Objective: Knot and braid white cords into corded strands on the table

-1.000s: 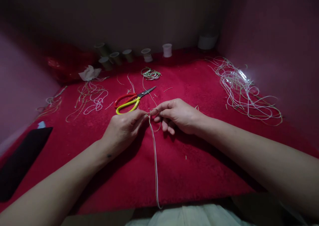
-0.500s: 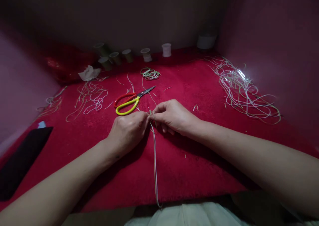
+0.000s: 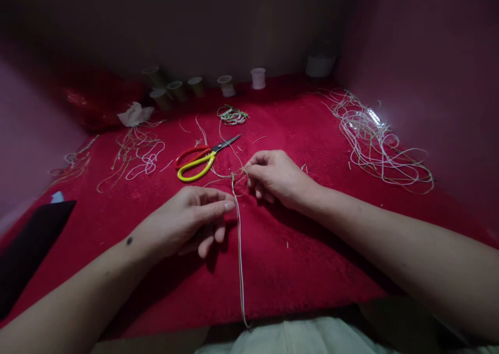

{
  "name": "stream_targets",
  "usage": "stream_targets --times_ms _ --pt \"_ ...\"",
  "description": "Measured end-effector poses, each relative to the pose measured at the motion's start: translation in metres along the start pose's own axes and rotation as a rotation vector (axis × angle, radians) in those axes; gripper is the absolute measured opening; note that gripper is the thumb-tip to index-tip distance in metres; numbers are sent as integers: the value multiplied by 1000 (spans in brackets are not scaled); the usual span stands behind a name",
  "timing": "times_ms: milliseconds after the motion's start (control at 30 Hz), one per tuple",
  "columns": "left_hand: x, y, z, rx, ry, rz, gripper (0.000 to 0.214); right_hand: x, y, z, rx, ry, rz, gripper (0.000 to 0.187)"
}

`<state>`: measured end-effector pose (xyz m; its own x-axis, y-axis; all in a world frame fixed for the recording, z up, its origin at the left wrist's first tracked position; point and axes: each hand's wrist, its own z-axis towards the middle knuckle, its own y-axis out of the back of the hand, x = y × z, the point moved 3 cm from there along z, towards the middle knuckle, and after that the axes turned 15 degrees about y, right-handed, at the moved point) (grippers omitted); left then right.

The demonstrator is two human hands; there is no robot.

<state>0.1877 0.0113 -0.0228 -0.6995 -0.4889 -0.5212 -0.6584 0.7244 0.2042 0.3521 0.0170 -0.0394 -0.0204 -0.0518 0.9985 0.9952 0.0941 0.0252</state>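
A pale cord runs from the near edge of the red cloth up to a small loop between my hands. My right hand is closed in a pinch on the cord's loop at its upper end. My left hand sits lower and nearer to me, thumb and forefinger pinched together beside the cord, the other fingers curled under; whether it grips the strand I cannot tell. Red and yellow handled scissors lie just beyond the hands.
A tangle of pale cords lies at the right, looser strands at the left. Several spools line the back wall beside crumpled paper. A small cord coil sits mid-back. A dark flat object lies at the near left.
My left hand has drawn back from the knot toward me and lower. My right hand stays pinched at the loop, shifted slightly away.
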Motion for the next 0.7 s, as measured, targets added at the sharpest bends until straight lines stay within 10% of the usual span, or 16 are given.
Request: stream_targets --times_ms 200,500,700 --pt "7 -21 12 471 43 -429 21 1 11 6 -13 12 -99 10" --pt "11 -19 14 486 60 -478 23 3 71 30 -386 -150 579 17" --pt "12 -21 15 483 52 -428 21 6 106 35 -496 -11 327 24"
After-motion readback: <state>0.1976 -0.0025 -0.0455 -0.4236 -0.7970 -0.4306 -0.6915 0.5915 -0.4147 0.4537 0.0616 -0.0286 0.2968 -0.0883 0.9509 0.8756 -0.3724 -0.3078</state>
